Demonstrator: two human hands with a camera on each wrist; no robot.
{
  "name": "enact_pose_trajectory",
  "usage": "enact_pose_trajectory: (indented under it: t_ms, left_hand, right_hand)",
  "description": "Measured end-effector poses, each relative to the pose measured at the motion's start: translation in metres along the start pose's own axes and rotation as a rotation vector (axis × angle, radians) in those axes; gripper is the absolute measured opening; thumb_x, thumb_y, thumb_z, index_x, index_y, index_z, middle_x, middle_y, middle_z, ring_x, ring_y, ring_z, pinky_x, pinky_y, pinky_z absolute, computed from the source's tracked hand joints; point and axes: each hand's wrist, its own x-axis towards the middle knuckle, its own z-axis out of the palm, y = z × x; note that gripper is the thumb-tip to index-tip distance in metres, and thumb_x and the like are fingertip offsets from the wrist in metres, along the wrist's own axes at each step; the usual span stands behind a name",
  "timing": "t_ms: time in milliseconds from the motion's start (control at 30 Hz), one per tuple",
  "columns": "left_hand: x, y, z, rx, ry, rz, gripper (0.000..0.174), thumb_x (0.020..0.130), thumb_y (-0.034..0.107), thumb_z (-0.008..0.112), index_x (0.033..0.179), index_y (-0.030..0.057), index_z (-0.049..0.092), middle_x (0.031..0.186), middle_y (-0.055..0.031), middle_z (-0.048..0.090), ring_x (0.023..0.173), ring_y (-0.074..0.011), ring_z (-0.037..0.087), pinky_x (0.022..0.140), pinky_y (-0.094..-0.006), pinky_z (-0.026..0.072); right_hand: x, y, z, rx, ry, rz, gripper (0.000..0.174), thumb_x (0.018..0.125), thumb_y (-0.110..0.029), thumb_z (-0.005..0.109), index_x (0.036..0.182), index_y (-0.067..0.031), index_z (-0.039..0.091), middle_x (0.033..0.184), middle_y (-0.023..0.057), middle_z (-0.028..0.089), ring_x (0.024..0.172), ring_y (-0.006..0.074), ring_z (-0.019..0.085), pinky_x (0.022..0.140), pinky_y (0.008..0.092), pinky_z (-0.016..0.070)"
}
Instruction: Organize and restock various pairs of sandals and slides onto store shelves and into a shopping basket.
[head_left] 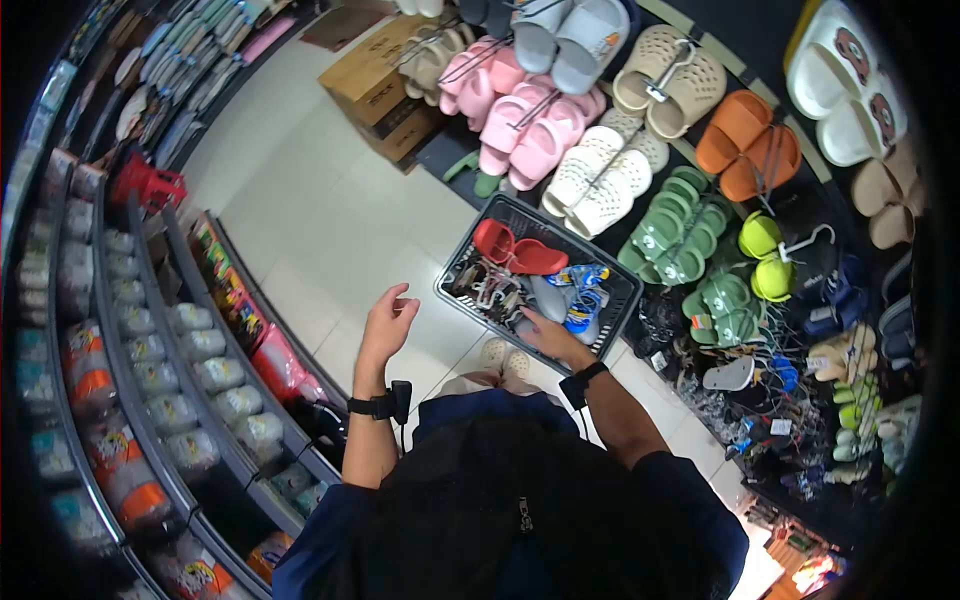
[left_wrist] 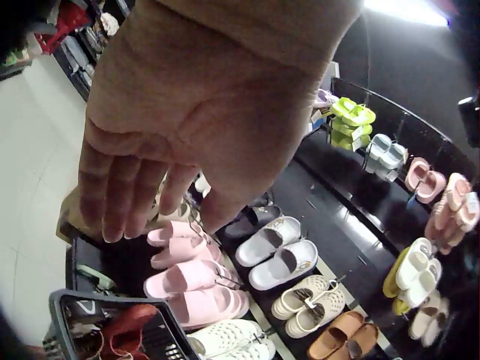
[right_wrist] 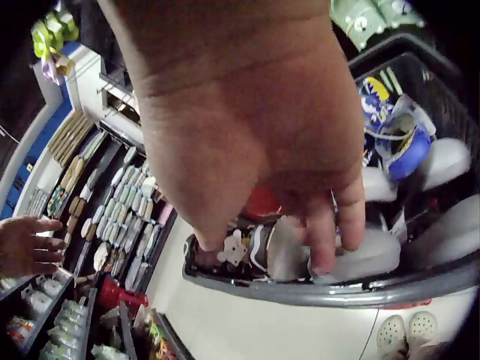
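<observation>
My right hand (head_left: 552,338) reaches over the near rim of a black plastic basket (right_wrist: 360,294), its fingers down among the footwear inside. In the right wrist view the fingertips lie against a grey slipper (right_wrist: 367,259), with thumb and fingers apart. Red clogs (head_left: 535,259) lie at the basket's far left, and blue-and-yellow packaged footwear (head_left: 582,318) lies at its right. Dark footwear with hangers (head_left: 490,290) fills the left part. My left hand (head_left: 388,328) hovers in the air left of the basket, fingers loosely extended and holding nothing.
Along the right, a display rack holds pink slides (head_left: 535,130), white clogs (head_left: 600,185) and green slides (head_left: 675,230). Cardboard boxes (head_left: 385,90) stand behind the basket. Shelves of packaged goods (head_left: 220,375) line the left, with tiled floor (head_left: 270,150) between.
</observation>
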Motion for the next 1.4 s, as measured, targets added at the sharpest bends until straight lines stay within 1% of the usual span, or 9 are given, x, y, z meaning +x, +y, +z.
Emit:
enact_pose_trajectory:
  t_ms: [133, 200, 333, 367, 767, 967, 1133, 1333, 1400]
  left_hand:
    - [-0.033, -0.003, -0.021, 0.061, 0.086, -0.070, 0.051, 0.093, 0.024, 0.065, 0.135, -0.0021, 0.054, 0.110, -0.0225, 0.070, 0.097, -0.0265, 0.069, 0.083, -0.0348, 0.0544]
    - [-0.049, -0.013, -0.028, 0.071, 0.129, -0.103, 0.051, 0.093, 0.024, 0.065, 0.136, -0.0021, 0.054, 0.111, -0.0235, 0.070, 0.099, -0.0276, 0.069, 0.084, -0.0351, 0.0543]
    - [-0.063, -0.046, -0.038, 0.052, 0.153, -0.164, 0.051, 0.093, 0.024, 0.064, 0.136, -0.0019, 0.054, 0.110, -0.0249, 0.070, 0.100, -0.0292, 0.069, 0.087, -0.0362, 0.0536]
    - [-0.061, -0.051, -0.039, 0.059, 0.150, -0.176, 0.051, 0.093, 0.024, 0.064, 0.136, -0.0020, 0.054, 0.110, -0.0251, 0.070, 0.100, -0.0293, 0.069, 0.086, -0.0362, 0.0537]
    - [0.050, -0.052, 0.022, 0.142, -0.191, -0.004, 0.051, 0.090, 0.026, 0.068, 0.131, -0.0024, 0.057, 0.109, -0.0255, 0.070, 0.097, -0.0311, 0.071, 0.085, -0.0385, 0.0555]
    - [0.135, -0.079, 0.097, 0.437, -0.202, 0.300, 0.045, 0.086, 0.031, 0.070, 0.118, -0.0003, 0.064, 0.104, -0.0232, 0.071, 0.099, -0.0378, 0.069, 0.085, -0.0456, 0.0553]
    - [0.163, -0.077, 0.120, 0.768, -0.437, 0.142, 0.040, 0.082, 0.034, 0.077, 0.105, 0.0029, 0.066, 0.101, -0.0216, 0.071, 0.097, -0.0390, 0.069, 0.085, -0.0465, 0.0558]
    - [0.174, -0.079, 0.123, 0.750, -0.495, 0.232, 0.040, 0.080, 0.032, 0.073, 0.098, -0.0033, 0.066, 0.097, -0.0257, 0.070, 0.096, -0.0412, 0.069, 0.086, -0.0472, 0.0557]
    - [0.174, -0.076, 0.108, 0.683, -0.475, 0.162, 0.040, 0.083, 0.033, 0.071, 0.097, -0.0044, 0.065, 0.094, -0.0265, 0.070, 0.092, -0.0408, 0.070, 0.084, -0.0476, 0.0561]
  right_hand:
    - [0.053, 0.030, 0.043, 0.151, -0.006, -0.063, 0.063, 0.091, -0.036, 0.064, 0.145, -0.0077, 0.048, 0.131, 0.0286, 0.059, 0.121, 0.0395, 0.059, 0.101, 0.0417, 0.0464]
    - [0.061, 0.009, 0.040, 0.156, -0.029, 0.153, 0.054, 0.090, -0.035, 0.065, 0.135, -0.0066, 0.058, 0.125, 0.0264, 0.064, 0.115, 0.0373, 0.063, 0.098, 0.0411, 0.0489]
    - [0.064, 0.000, 0.043, -0.062, 0.199, 0.145, 0.024, 0.089, -0.022, 0.066, 0.110, -0.0109, 0.068, 0.096, 0.0182, 0.071, 0.090, 0.0349, 0.069, 0.081, 0.0438, 0.0533]
    - [0.062, -0.001, 0.041, -0.028, 0.270, 0.122, 0.017, 0.087, -0.023, 0.065, 0.098, -0.0107, 0.067, 0.099, 0.0182, 0.071, 0.096, 0.0400, 0.066, 0.082, 0.0475, 0.0523]
    - [0.030, -0.032, 0.021, 0.044, 0.384, 0.130, 0.016, 0.085, -0.015, 0.065, 0.099, -0.0089, 0.067, 0.089, 0.0186, 0.070, 0.087, 0.0375, 0.068, 0.076, 0.0447, 0.0532]
    - [0.034, -0.038, 0.040, 0.065, 0.418, 0.227, 0.017, 0.086, -0.017, 0.065, 0.101, -0.0104, 0.068, 0.094, 0.0187, 0.071, 0.090, 0.0388, 0.068, 0.079, 0.0461, 0.0534]
    - [0.034, -0.050, 0.053, 0.064, 0.492, 0.268, 0.017, 0.086, -0.015, 0.064, 0.102, -0.0104, 0.068, 0.098, 0.0204, 0.071, 0.094, 0.0410, 0.067, 0.083, 0.0476, 0.0525]
    - [0.025, -0.068, 0.065, 0.126, 0.620, 0.265, 0.016, 0.088, -0.010, 0.064, 0.103, -0.0057, 0.066, 0.086, 0.0163, 0.070, 0.080, 0.0306, 0.069, 0.071, 0.0397, 0.0528]
    - [0.015, -0.083, 0.059, 0.166, 0.663, 0.304, 0.015, 0.088, -0.013, 0.065, 0.100, -0.0056, 0.067, 0.092, 0.0203, 0.070, 0.089, 0.0389, 0.067, 0.077, 0.0440, 0.0517]
